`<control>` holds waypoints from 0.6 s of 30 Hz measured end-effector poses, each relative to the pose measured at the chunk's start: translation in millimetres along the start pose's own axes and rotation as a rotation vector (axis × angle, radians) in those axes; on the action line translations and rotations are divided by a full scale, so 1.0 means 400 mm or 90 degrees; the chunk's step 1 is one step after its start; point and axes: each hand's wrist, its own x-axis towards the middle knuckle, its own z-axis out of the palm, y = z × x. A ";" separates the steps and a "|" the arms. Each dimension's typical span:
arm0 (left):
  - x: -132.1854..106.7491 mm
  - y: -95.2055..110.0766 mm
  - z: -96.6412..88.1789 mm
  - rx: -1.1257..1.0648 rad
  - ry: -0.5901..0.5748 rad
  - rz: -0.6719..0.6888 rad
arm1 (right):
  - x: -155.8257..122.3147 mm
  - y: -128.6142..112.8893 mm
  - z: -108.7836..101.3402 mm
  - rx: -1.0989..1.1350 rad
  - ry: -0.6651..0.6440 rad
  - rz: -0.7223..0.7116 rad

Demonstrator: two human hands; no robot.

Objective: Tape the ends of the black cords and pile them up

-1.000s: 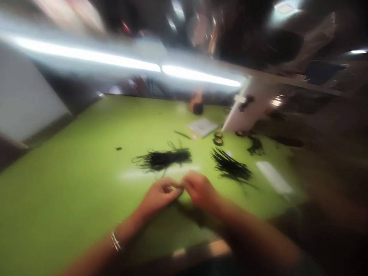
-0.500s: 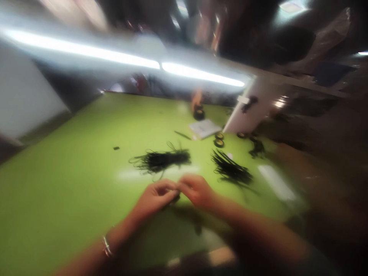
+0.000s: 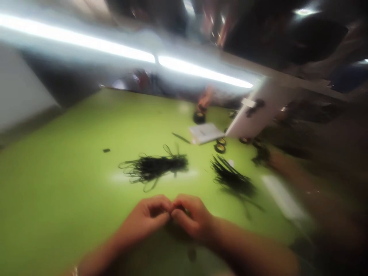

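Note:
My left hand (image 3: 151, 216) and my right hand (image 3: 191, 214) meet fingertip to fingertip above the near part of the green table (image 3: 66, 191). Thumb and fingers of each are pinched together. Whatever lies between the fingertips is too small and blurred to make out. Just beyond the hands lies a bundle of thin black looped cords (image 3: 155, 166). A second bundle of black cords (image 3: 232, 176) rests farther right, its strands slanting toward me.
A white pad (image 3: 206, 133) lies at the back with a dark pen-like stick (image 3: 181, 138) beside it. Rolls of black tape (image 3: 220, 148) sit near a white upright panel (image 3: 250, 111). Another person's arm (image 3: 293, 176) reaches in at right. A small black piece (image 3: 106, 150) lies at left.
My joined hands appear lower in the view and nearer to me, still pinched together. The view has shifted slightly. At right, the other person's arm has come closer to the dark items.

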 end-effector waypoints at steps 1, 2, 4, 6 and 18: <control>-0.002 -0.005 0.002 -0.011 -0.004 -0.014 | -0.001 0.001 0.000 -0.004 -0.003 -0.015; -0.004 -0.009 0.004 -0.018 -0.009 -0.026 | -0.002 0.002 0.000 -0.007 -0.004 -0.032; -0.007 -0.017 0.007 -0.022 -0.013 -0.037 | 0.000 0.003 -0.001 -0.016 -0.007 -0.064; -0.008 -0.023 0.007 -0.019 -0.009 -0.038 | 0.003 0.007 -0.004 -0.030 -0.014 -0.097; -0.011 -0.037 0.004 -0.006 -0.010 -0.069 | 0.005 0.023 -0.005 -0.170 0.010 -0.251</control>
